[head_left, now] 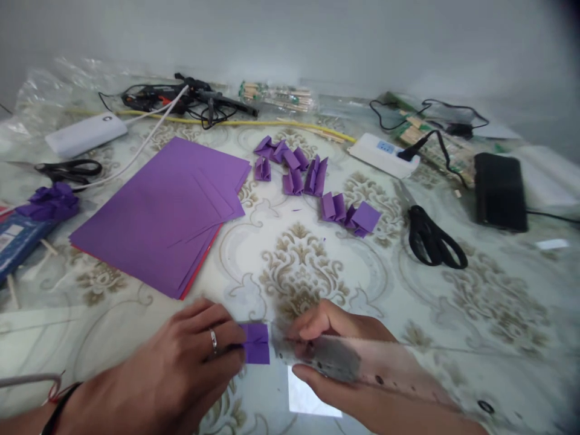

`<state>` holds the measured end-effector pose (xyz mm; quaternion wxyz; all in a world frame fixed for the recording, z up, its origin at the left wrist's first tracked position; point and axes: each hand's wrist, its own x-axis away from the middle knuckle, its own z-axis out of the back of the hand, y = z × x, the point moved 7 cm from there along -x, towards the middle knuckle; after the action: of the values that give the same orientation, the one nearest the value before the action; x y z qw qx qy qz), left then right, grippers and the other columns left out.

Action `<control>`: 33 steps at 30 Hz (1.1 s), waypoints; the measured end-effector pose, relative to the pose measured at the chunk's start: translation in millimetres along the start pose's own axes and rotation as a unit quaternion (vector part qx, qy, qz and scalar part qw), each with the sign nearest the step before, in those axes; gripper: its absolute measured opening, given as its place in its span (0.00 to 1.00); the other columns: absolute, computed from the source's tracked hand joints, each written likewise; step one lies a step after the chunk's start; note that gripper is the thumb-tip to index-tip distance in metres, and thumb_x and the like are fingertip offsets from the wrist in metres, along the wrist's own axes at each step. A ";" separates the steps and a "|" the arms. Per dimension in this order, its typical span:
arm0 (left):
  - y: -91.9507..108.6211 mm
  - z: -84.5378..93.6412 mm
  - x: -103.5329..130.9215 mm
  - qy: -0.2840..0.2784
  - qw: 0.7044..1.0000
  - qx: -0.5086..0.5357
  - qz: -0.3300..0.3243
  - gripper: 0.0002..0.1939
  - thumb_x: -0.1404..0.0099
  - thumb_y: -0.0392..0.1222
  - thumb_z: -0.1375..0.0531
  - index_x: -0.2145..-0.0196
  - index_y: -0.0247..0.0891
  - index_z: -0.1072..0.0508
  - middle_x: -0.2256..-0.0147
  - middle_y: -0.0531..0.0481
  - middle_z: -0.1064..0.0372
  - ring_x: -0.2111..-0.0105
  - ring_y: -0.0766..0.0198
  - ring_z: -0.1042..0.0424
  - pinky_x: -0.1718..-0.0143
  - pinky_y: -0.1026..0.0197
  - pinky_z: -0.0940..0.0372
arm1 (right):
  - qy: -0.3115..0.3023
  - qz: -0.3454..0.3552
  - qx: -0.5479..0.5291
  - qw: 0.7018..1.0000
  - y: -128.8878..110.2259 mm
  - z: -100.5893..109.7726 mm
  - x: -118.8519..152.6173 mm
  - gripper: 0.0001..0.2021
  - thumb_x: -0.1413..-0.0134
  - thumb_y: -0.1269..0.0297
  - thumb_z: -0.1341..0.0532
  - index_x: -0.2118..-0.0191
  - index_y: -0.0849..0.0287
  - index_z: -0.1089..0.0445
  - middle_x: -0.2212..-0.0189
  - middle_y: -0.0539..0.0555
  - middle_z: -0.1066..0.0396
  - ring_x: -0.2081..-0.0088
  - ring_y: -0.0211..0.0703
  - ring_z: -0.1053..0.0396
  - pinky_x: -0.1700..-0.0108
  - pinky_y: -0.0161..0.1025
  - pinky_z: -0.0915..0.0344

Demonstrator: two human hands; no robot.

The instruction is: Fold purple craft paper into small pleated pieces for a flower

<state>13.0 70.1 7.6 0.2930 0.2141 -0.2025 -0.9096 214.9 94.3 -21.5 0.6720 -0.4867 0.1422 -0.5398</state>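
My left hand (194,350), with a ring on one finger, is closed on a small folded piece of purple paper (257,344). Its fingertips cover the paper's left end. My right hand (335,356) grips a clear plastic ruler (394,365) with dark marks, which slants from beside the paper down to the lower right. The ruler's near end lies close to the paper's right edge; I cannot tell whether they touch. Beyond the hands lie several folded purple paper pieces (293,180). To the left is a stack of purple sheets (149,211) with red showing underneath.
Black-handled scissors (432,238) lie at the right, another pair (67,170) at the far left. A black phone-like slab (501,192), a white power strip (384,156), a white power bank (86,134) and a yellow cable (272,123) stretch around the back of the patterned table.
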 end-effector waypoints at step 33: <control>-1.5 -5.9 0.5 -0.002 1.000 0.018 -0.006 0.10 0.27 0.25 0.43 0.57 0.34 0.23 0.63 0.46 0.23 0.65 0.56 0.29 0.63 0.54 0.34 | 0.039 -0.056 0.043 0.997 9.6 -12.6 -7.9 0.09 0.49 0.62 0.30 0.61 0.49 0.25 0.79 0.42 0.29 0.77 0.39 0.31 0.73 0.35 0.39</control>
<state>14.9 69.5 1.8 0.2834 0.2182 -0.2180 -0.9080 208.6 94.3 -38.0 0.6548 -0.4434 0.1178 -0.6007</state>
